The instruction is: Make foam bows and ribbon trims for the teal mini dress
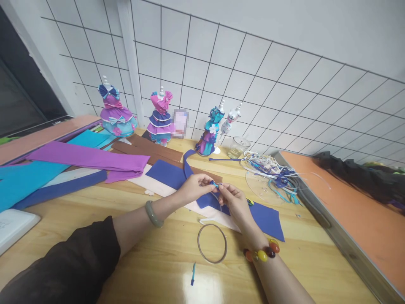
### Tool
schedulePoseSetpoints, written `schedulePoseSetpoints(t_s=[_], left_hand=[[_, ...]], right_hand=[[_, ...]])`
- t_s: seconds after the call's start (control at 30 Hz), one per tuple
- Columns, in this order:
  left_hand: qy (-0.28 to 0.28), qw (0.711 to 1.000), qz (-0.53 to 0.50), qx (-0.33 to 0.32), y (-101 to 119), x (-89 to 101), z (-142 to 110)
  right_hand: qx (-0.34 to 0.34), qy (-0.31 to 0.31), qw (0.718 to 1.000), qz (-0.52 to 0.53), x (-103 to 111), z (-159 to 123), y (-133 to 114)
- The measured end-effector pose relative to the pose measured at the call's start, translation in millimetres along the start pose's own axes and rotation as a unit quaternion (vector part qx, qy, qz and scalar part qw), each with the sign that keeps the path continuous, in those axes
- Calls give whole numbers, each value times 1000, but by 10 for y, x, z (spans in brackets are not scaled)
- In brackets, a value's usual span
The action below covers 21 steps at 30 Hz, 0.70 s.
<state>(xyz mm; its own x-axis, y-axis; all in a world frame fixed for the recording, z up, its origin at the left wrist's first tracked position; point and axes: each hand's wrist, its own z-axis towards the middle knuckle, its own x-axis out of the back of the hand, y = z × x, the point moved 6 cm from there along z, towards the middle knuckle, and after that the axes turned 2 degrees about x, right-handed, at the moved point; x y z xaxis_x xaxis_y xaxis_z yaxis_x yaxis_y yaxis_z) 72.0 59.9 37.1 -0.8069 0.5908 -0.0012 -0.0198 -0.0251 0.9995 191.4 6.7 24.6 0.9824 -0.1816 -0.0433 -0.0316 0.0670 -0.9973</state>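
Both hands meet above the middle of the table. My left hand (pixel 198 188), with a jade-coloured bangle at its wrist, pinches one side of a small blue and turquoise fabric piece (pixel 215 184). From the other side my right hand (pixel 233 199) pinches the same piece; a beaded bracelet is on that wrist. A thin pale strip (pixel 220 204) hangs below the fingers. Under the hands lie dark blue fabric (pixel 267 219) and a pale pink strip (pixel 167 190). A green-and-black tool (pixel 250 202) is partly hidden behind my right hand.
A thin ring (pixel 198 242) and a small blue scrap (pixel 193 274) lie in front. Purple fabric (pixel 91 157) and turquoise fabric (pixel 47 173) spread left. Dressed miniature mannequins (pixel 160 122) stand behind, near a glass jar (pixel 238 147). Tangled ribbons (pixel 268 166) lie right, beside an orange-bottomed tray (pixel 348 207).
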Motion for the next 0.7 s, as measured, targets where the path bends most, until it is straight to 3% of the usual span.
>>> schedulePoseSetpoints(t_s=[0.1,0.23,0.7], left_hand=[[-5,999,-30,31,-60,7,7],[-7,999,-34,19,-91,14,13],[0,997,-67,34,-178,8,36]], right_hand=[[14,16,999,-44,22,-8,-21],[29,3,995,-93,-2,-13,-49],[16,-4,997,-78,-25,-20,-34]])
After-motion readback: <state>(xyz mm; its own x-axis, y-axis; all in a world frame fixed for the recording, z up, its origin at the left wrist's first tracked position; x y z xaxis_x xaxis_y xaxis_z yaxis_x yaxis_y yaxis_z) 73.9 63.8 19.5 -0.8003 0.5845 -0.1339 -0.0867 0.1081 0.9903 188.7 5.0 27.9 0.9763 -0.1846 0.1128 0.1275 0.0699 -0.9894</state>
